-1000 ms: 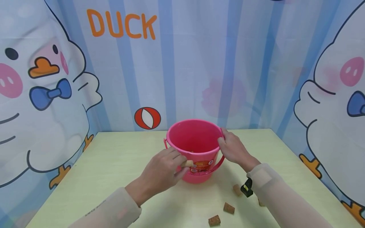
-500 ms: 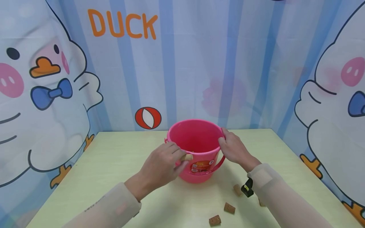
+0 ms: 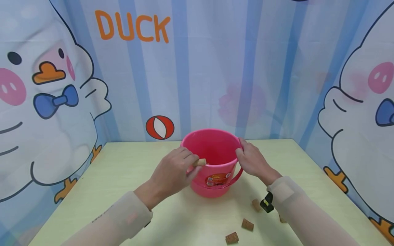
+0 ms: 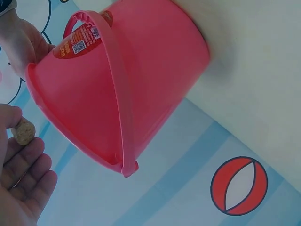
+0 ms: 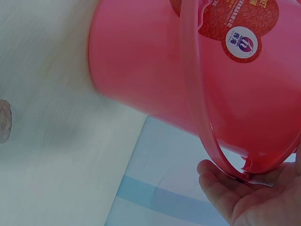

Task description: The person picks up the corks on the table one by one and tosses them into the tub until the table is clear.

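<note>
A pink bucket (image 3: 212, 184) stands on the table with its handle hanging down the near side. Between thumb and fingers my left hand (image 3: 173, 171) pinches a cork (image 3: 200, 162), level with the bucket's near rim in the head view. The left wrist view shows that cork (image 4: 23, 132) just off the rim, held at the fingertips. My right hand (image 3: 254, 159) grips the bucket's right rim by the handle joint; in the right wrist view its fingers (image 5: 221, 188) curl under that edge. What lies at the bucket's bottom is mostly hidden.
Loose corks lie on the pale table (image 3: 138, 171) near me: one at the front (image 3: 232, 238), another cork (image 3: 247, 224) behind it, a third cork (image 3: 256, 205) nearer the bucket. One more is partly hidden by the right sleeve (image 3: 295, 205). A duck-print curtain (image 3: 209, 68) surrounds the table.
My left hand has risen with the cork, from in front of the bucket's label up to its near rim. The right hand and the bucket have stayed put.
</note>
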Available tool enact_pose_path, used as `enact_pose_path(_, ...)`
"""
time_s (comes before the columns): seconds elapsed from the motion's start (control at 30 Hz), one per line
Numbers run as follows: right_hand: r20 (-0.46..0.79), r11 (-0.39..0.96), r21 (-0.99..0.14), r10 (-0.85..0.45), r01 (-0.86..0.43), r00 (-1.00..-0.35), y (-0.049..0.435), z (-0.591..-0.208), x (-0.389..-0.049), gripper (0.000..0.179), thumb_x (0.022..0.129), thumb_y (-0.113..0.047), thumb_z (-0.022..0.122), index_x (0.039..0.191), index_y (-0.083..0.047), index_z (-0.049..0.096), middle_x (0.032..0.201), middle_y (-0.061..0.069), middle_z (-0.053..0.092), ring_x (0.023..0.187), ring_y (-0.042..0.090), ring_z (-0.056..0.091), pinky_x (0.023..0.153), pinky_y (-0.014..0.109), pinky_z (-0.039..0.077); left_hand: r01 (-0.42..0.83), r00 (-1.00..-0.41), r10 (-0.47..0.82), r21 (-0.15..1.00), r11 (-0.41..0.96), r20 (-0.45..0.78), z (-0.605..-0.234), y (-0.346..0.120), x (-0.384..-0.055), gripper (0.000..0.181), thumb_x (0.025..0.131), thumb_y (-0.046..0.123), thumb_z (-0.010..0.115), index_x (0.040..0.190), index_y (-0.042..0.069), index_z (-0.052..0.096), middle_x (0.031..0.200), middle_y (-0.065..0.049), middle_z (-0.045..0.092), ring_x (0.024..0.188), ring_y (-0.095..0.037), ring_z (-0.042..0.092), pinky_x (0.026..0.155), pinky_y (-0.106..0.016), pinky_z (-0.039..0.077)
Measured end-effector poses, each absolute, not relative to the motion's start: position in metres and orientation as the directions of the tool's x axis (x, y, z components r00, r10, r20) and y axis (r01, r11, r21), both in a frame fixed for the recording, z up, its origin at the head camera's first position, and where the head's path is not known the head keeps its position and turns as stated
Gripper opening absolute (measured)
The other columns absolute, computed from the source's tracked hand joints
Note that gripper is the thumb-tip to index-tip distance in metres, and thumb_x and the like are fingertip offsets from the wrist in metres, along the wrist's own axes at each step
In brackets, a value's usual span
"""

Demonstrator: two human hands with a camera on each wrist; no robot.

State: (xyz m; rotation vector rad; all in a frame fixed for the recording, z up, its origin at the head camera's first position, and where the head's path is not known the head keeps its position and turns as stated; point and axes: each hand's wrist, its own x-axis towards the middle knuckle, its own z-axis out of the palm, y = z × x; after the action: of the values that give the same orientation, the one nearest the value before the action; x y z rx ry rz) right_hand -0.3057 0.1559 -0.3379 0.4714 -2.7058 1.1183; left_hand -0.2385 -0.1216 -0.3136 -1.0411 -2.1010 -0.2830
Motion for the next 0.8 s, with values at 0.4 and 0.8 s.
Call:
enact_pose_path(0.4, 0.290, 0.675, -0.643, -0.222, -0.361, -0.931, 0.156, -0.338, -0.305, 0.056, 0.101, -0.018, 0.045, 0.152, 0.003, 0.038, 0.115, 0.020, 0.063, 0.091, 0.028, 0.056, 0.072, 0.035, 0.057, 0.730, -0.395, 0.605, -0.164, 0.663, 0.691, -0.308, -0.122, -0.246, 0.027, 0.078, 0.024, 0.091, 0.096, 0.011, 0.076, 0.088, 0.000, 0.074, 0.086, -0.017, 0.069, 0.082, -0.032, 0.061)
enact_pose_path(0.8, 0.284, 0.675, -0.644, -0.226, -0.361, -0.932, 0.156, -0.336, -0.304, 0.056, 0.101, -0.017, 0.045, 0.153, 0.003, 0.037, 0.111, 0.019, 0.062, 0.087, 0.027, 0.055, 0.069, 0.033, 0.055, 0.718, -0.426, 0.606, -0.157, 0.678, 0.672, -0.306, -0.120, -0.252, 0.030, 0.080, 0.024, 0.090, 0.102, 0.011, 0.076, 0.095, -0.002, 0.075, 0.091, -0.019, 0.069, 0.084, -0.033, 0.060)
